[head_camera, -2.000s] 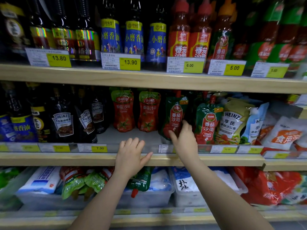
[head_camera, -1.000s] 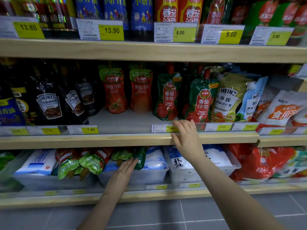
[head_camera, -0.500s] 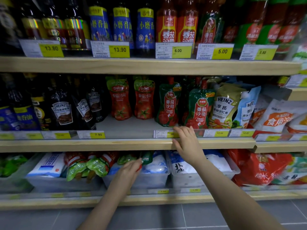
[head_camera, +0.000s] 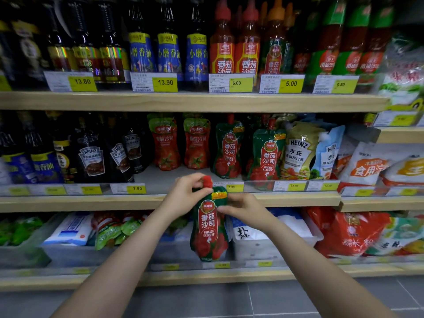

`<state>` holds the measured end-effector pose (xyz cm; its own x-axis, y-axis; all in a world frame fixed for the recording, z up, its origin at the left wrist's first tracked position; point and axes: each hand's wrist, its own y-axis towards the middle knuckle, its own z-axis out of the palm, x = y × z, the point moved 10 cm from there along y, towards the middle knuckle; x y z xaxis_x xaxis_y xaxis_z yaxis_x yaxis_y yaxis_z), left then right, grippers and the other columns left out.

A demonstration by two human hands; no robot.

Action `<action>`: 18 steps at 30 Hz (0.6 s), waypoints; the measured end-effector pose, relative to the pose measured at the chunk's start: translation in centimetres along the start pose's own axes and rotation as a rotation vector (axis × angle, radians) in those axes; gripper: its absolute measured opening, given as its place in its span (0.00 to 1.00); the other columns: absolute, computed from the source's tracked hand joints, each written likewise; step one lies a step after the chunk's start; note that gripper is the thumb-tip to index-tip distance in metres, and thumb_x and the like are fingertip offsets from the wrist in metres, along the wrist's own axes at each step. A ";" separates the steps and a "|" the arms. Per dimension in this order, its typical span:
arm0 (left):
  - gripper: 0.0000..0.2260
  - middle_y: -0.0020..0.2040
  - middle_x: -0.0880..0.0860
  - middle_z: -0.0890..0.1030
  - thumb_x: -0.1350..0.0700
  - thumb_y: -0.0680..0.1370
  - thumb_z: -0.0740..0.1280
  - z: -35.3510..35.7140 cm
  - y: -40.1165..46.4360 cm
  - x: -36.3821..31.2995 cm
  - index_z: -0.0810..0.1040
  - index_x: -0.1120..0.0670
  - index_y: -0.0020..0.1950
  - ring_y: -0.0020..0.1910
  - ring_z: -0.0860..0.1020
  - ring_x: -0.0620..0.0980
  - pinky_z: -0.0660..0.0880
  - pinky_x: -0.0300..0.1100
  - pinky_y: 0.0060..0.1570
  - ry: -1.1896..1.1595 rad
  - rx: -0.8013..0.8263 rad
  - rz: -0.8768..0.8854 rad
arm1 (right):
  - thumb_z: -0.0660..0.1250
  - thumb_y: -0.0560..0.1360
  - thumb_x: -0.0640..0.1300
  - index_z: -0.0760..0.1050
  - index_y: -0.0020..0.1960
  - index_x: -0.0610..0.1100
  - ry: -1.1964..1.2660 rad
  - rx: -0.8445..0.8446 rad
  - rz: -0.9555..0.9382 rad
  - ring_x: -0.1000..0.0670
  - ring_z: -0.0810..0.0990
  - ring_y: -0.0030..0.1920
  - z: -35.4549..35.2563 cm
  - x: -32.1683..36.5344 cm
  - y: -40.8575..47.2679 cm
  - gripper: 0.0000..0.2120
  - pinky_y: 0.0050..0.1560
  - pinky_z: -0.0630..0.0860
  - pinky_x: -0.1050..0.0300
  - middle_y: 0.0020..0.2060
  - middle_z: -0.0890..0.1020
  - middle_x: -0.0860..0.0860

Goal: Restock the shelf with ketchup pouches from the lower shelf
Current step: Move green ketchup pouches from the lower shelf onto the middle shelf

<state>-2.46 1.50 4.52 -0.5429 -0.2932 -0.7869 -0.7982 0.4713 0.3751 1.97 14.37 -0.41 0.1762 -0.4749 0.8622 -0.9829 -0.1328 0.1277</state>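
Observation:
A green and red ketchup pouch (head_camera: 210,228) with a red cap hangs upright in front of the middle shelf edge (head_camera: 91,201). My left hand (head_camera: 187,195) grips it at the neck just under the cap. My right hand (head_camera: 242,208) pinches its upper right edge. Two matching green pouches (head_camera: 228,150) (head_camera: 266,157) stand on the middle shelf just above, and two red pouches (head_camera: 164,144) stand to their left. More pouches (head_camera: 114,228) lie in a bin on the lower shelf.
Dark Heinz sauce bottles (head_camera: 91,154) fill the middle shelf's left, Heinz salad-dressing pouches (head_camera: 298,152) and salt bags (head_camera: 367,164) its right. White bags sit in clear bins (head_camera: 252,249) on the lower shelf. Bottles line the top shelf (head_camera: 183,102). A bare patch of shelf lies before the red pouches.
My left hand has lifted a green ketchup pouch out of the lower-shelf bin up to the middle shelf edge. My right hand left the price rail and took hold of the pouch.

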 end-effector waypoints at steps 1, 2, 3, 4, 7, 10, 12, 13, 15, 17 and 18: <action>0.10 0.43 0.42 0.83 0.58 0.73 0.71 0.2 0.3 -0.3 0.77 0.43 0.45 0.45 0.81 0.36 0.75 0.30 0.40 -0.042 0.007 -0.006 | 0.69 0.73 0.47 0.81 0.51 0.44 0.114 -0.005 0.040 0.49 0.82 0.51 0.3 0.0 0.0 0.09 0.54 0.78 0.54 0.48 0.85 0.49; 0.10 0.42 0.43 0.84 0.58 0.72 0.71 0.3 0.5 -0.5 0.78 0.42 0.44 0.43 0.81 0.38 0.76 0.31 0.38 -0.092 0.003 -0.016 | 0.68 0.74 0.45 0.82 0.46 0.44 0.198 -0.031 0.076 0.47 0.83 0.48 0.3 -0.1 0.0 0.06 0.51 0.80 0.52 0.44 0.85 0.48; 0.09 0.41 0.45 0.84 0.58 0.72 0.72 0.2 0.7 -0.4 0.78 0.43 0.44 0.42 0.82 0.40 0.76 0.32 0.37 -0.148 -0.010 -0.029 | 0.67 0.74 0.44 0.82 0.44 0.44 0.247 -0.060 0.101 0.47 0.84 0.46 0.1 -0.3 0.0 0.05 0.50 0.81 0.51 0.42 0.85 0.47; 0.10 0.41 0.46 0.84 0.58 0.71 0.73 0.0 0.7 -0.2 0.78 0.44 0.45 0.42 0.82 0.41 0.76 0.33 0.37 -0.197 -0.028 -0.038 | 0.67 0.75 0.44 0.82 0.43 0.45 0.275 -0.081 0.118 0.47 0.84 0.45 -0.1 -0.5 -0.1 0.06 0.49 0.81 0.50 0.42 0.85 0.47; 0.19 0.50 0.47 0.82 0.52 0.64 0.78 0.4 -0.2 2.0 0.76 0.46 0.51 0.50 0.81 0.41 0.77 0.34 0.46 -0.267 -0.023 -0.101 | 0.66 0.75 0.43 0.81 0.45 0.42 0.300 -0.113 0.149 0.49 0.84 0.44 -0.7 -1.2 -0.5 0.07 0.49 0.81 0.51 0.42 0.85 0.45; 0.28 0.53 0.48 0.82 0.48 0.57 0.80 4.6 -2.8 6.0 0.76 0.47 0.54 0.53 0.80 0.47 0.78 0.44 0.53 -0.268 0.193 -0.277 | 0.65 0.76 0.43 0.79 0.50 0.35 0.323 -0.153 0.163 0.49 0.84 0.44 -1.5 -1.5 -0.9 0.11 0.46 0.82 0.54 0.44 0.85 0.44; 0.22 0.51 0.47 0.82 0.49 0.60 0.80 6.7 -4.1 7.5 0.77 0.45 0.51 0.52 0.80 0.45 0.78 0.46 0.54 -0.139 0.271 -0.319 | 0.65 0.76 0.43 0.79 0.50 0.36 0.335 -0.155 0.153 0.52 0.84 0.42 -1.7 -1.2 -0.9 0.11 0.43 0.82 0.57 0.42 0.85 0.47; 0.19 0.49 0.45 0.83 0.49 0.62 0.79 7.1 -4.3 7.7 0.78 0.44 0.50 0.50 0.80 0.43 0.78 0.45 0.53 -0.111 0.253 -0.317 | 0.65 0.75 0.43 0.80 0.50 0.37 0.332 -0.152 0.145 0.53 0.84 0.42 -1.7 -0.9 -0.9 0.10 0.43 0.82 0.58 0.43 0.85 0.47; 0.15 0.47 0.45 0.83 0.51 0.64 0.78 7.3 -4.1 7.4 0.79 0.45 0.48 0.47 0.80 0.40 0.79 0.42 0.51 -0.106 0.215 -0.302 | 0.65 0.75 0.43 0.80 0.50 0.40 0.350 -0.160 0.117 0.54 0.84 0.42 -2.1 -0.1 -0.7 0.08 0.41 0.81 0.60 0.43 0.85 0.48; 0.15 0.46 0.44 0.83 0.51 0.64 0.78 7.8 -4.0 7.0 0.79 0.45 0.48 0.46 0.80 0.38 0.78 0.38 0.48 -0.102 0.241 -0.292 | 0.65 0.76 0.44 0.81 0.47 0.43 0.389 -0.189 0.086 0.56 0.84 0.40 -2.7 0.8 -0.5 0.07 0.36 0.78 0.65 0.39 0.85 0.51; 0.15 0.45 0.43 0.82 0.51 0.64 0.78 8.1 -4.1 6.9 0.79 0.45 0.48 0.46 0.80 0.37 0.78 0.35 0.46 -0.104 0.259 -0.292 | 0.64 0.76 0.45 0.81 0.45 0.44 0.394 -0.198 0.080 0.56 0.84 0.39 -3.1 1.2 -0.5 0.08 0.35 0.77 0.66 0.37 0.86 0.52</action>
<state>-0.81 4.26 -6.35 -0.2632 -0.3660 -0.8926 -0.8157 0.5785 0.0034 2.48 16.53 2.09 0.1032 -0.1044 0.9892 -0.9906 0.0784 0.1117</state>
